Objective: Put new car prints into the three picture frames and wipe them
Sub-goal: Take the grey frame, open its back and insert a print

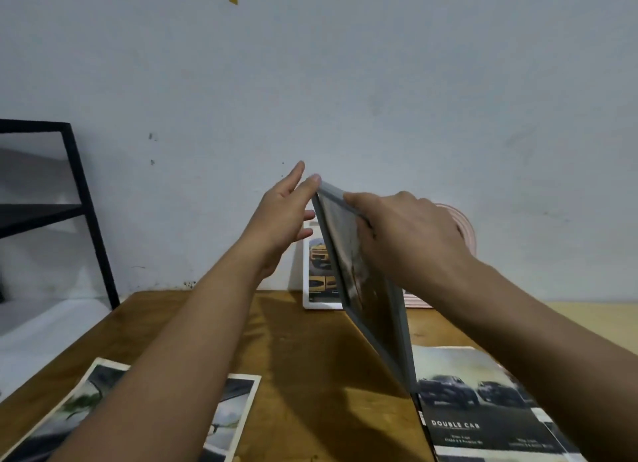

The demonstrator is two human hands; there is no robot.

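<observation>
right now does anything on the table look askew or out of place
Nothing looks damaged or spilled. The grey frame stands tilted on edge only because the right hand grips it while the left hand steadies its top corner. Loose car prints lie scattered, one near the front edge.

Right hand (411,234) grips tilted grey frame (366,289); left hand (279,220) touches its corner

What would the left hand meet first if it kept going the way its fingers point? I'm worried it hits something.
Probably only the wall. The left hand points up and away beside the grey frame; depth is unclear.
</observation>
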